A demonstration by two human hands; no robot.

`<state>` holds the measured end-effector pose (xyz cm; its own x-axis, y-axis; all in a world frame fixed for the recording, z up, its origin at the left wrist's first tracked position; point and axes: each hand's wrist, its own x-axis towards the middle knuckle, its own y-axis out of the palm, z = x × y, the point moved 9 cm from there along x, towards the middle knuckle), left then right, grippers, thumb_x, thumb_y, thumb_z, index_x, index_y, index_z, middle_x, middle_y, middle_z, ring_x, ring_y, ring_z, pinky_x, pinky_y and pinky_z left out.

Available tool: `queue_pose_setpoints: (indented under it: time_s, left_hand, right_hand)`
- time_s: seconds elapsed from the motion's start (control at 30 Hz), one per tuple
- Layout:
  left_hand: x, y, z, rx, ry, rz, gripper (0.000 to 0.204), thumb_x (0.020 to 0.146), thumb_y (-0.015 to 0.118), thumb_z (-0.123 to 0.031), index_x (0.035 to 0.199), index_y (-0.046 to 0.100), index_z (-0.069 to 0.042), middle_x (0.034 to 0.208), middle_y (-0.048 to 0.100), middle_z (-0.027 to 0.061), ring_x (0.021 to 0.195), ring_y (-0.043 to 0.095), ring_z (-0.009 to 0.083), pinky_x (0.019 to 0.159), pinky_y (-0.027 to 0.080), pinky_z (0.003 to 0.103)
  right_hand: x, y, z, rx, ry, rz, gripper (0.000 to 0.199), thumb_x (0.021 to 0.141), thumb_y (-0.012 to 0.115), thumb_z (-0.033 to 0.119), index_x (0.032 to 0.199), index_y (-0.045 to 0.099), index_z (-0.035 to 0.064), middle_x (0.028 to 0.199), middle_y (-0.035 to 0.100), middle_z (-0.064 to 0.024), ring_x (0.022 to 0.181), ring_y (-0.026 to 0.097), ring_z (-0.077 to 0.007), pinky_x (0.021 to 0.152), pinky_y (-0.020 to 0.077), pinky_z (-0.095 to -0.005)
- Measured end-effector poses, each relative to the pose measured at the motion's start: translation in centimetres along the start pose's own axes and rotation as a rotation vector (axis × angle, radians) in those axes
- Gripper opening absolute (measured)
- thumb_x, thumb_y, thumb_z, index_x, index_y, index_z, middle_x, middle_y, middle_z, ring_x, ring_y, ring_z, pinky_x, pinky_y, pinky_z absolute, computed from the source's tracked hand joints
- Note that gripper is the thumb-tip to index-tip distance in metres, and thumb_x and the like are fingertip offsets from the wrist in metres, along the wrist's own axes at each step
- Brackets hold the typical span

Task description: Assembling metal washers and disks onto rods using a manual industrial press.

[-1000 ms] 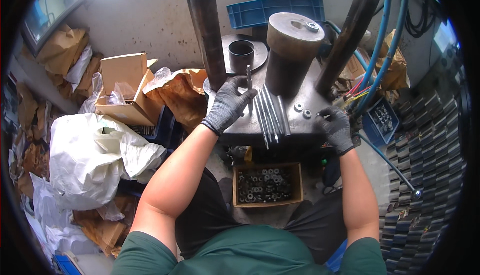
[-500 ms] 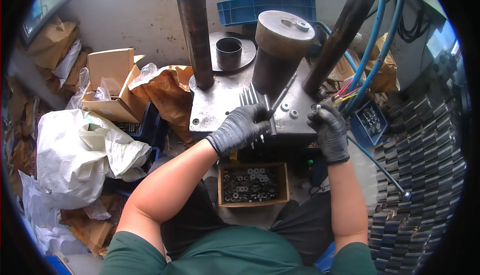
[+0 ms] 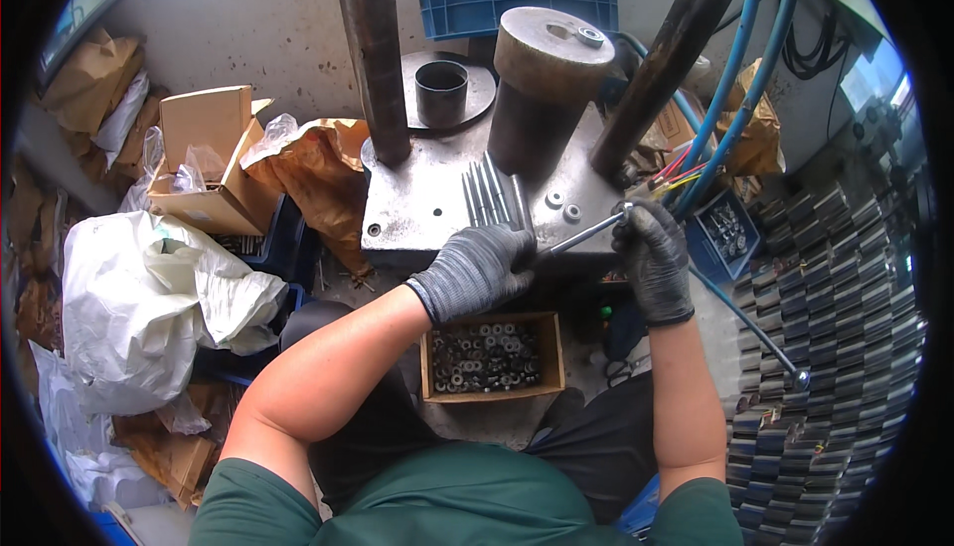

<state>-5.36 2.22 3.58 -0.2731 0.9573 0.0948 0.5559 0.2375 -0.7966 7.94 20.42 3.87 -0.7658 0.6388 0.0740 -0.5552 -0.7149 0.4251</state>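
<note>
My left hand (image 3: 482, 263), in a grey work glove, is closed at the front edge of a metal machine plate (image 3: 407, 223). Its thumb and fingers grip a slim metal rod (image 3: 586, 233) slanting up to the right. Several more rods (image 3: 482, 193) fan out beyond this hand; I cannot tell whether it holds them too. My right hand (image 3: 656, 263), also gloved, pinches a small metal ring (image 3: 627, 208) at the rod's far end. Whether the ring is on the rod is too small to tell. Two similar metal rings (image 3: 571, 212) lie on the plate nearby.
Behind the rods stands a thick metal cylinder (image 3: 547, 89), between two dark posts (image 3: 373, 59). A cardboard box of rings (image 3: 492, 392) sits below the plate. Blue hoses (image 3: 735, 89) hang at right, near a blue bin (image 3: 727, 248) and stacked metal parts (image 3: 825, 347).
The rod in my left hand has swung from pointing up to leaning right, so its far end meets my right hand's fingers. The whole view has shifted slightly.
</note>
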Motion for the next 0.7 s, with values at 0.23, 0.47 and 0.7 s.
queue_pose_setpoints:
  time_s: [0.23,0.47,0.7]
  left_hand:
    - [0.1,-0.3,-0.5,0.047,0.02,-0.018,0.029,0.088,0.072,-0.03,0.104,0.068,-0.007,0.093,0.069,0.0211,0.091,0.069,0.0413,0.079,0.055,0.051]
    - [-0.2,-0.2,-0.1,0.05,0.034,-0.033,0.029,0.088,0.072,-0.03,0.105,0.067,-0.006,0.093,0.069,0.0209,0.091,0.069,0.0411,0.079,0.055,0.051]
    - [0.0,-0.3,-0.6,0.024,0.058,-0.053,0.03,0.088,0.073,-0.029,0.107,0.067,-0.007,0.093,0.07,0.0205,0.09,0.07,0.0407,0.078,0.055,0.05]
  right_hand:
    - [-0.9,1.2,-0.5,-0.287,0.059,0.043,0.04,0.093,0.075,0.009,0.129,0.063,-0.0027,0.109,0.071,-0.0089,0.093,0.069,-0.0156,0.083,0.0578,-0.0298]
    - [-1.4,2.9,-0.7,-0.193,0.1,0.116,0.052,0.09,0.075,0.003,0.139,0.056,-0.0033,0.118,0.07,-0.0113,0.103,0.068,-0.0169,0.091,0.0549,-0.0294]
    - [-1.6,3.1,-0.7,-0.223,0.101,0.104,0.05,0.09,0.076,0.004,0.136,0.059,-0.0034,0.12,0.07,-0.0102,0.107,0.066,-0.0155,0.095,0.0526,-0.0292]
